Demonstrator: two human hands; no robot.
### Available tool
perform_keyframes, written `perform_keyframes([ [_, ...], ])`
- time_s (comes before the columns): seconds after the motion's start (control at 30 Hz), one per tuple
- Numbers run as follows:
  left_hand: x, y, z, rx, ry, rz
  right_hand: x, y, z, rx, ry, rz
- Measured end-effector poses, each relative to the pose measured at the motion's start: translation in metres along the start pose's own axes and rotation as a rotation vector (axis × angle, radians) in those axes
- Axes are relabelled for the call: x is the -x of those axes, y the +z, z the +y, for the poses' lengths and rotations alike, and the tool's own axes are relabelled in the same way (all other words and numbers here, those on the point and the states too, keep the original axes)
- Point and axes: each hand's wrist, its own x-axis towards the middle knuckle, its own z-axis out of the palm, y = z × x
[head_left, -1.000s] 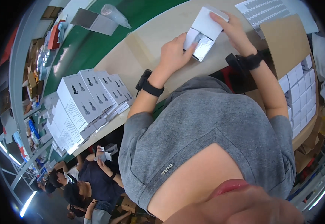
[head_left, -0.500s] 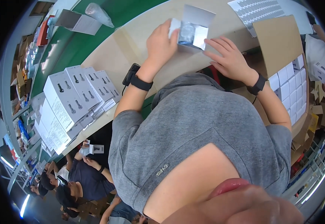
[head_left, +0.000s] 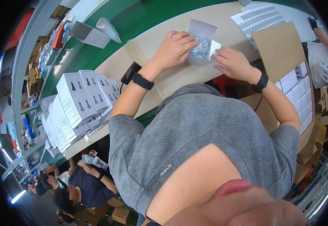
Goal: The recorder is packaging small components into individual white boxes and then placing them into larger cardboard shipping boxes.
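An open small white box (head_left: 201, 62) stands on the cream worktop (head_left: 149, 52) in front of me, its lid flap raised at the far side. Inside lies something in clear plastic wrap (head_left: 200, 46); its kind cannot be made out. My left hand (head_left: 176, 48) is closed over the box's left side, fingertips bent onto the wrap, hiding that edge. At the right side flap (head_left: 214, 49), my right hand (head_left: 235, 63) grips with its fingertips, thumb lower down. Both wrists wear black bands.
Stacked white printed boxes (head_left: 79, 101) fill the worktop's left end. A carton (head_left: 277, 49) of small white boxes stands open at right, near a sheet of stickers (head_left: 258, 20). Beyond lies a green surface (head_left: 133, 22) with an open box (head_left: 90, 35) and plastic bag (head_left: 108, 29). Co-workers (head_left: 88, 184) sit lower left.
My left hand has shifted from the box's outer left side to over its opening, onto the plastic wrap. My right hand's spread fingers have drawn together at the right flap.
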Motion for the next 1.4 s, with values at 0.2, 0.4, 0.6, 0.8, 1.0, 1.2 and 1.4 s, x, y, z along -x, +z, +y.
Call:
perform_keyframes([
  [0.2, 0.008, -0.004, 0.006, -0.043, 0.0, 0.068, -0.04, 0.003, -0.006, -0.041, 0.117, 0.233],
  [0.4, 0.013, -0.011, -0.003, -0.084, -0.057, 0.071, -0.049, 0.008, 0.003, 0.121, 0.03, 0.222],
  [0.6, 0.008, -0.015, 0.004, -0.124, -0.153, -0.013, -0.028, -0.014, -0.006, 0.011, -0.228, 0.198],
  [0.8, -0.003, -0.014, 0.011, -0.063, -0.142, -0.035, -0.035, -0.021, -0.004, -0.088, -0.155, -0.057],
  [1.0, 0.021, -0.002, 0.017, 0.121, -0.154, -0.01, -0.055, -0.018, 0.018, 0.034, 0.063, -0.16],
  [1.2, 0.035, 0.009, 0.023, 0.16, -0.252, -0.012, -0.069, -0.015, 0.016, 0.062, 0.029, -0.192],
  [1.4, 0.029, 0.017, 0.016, 0.204, -0.34, 0.041, -0.073, -0.009, 0.012, 0.197, -0.006, -0.268],
])
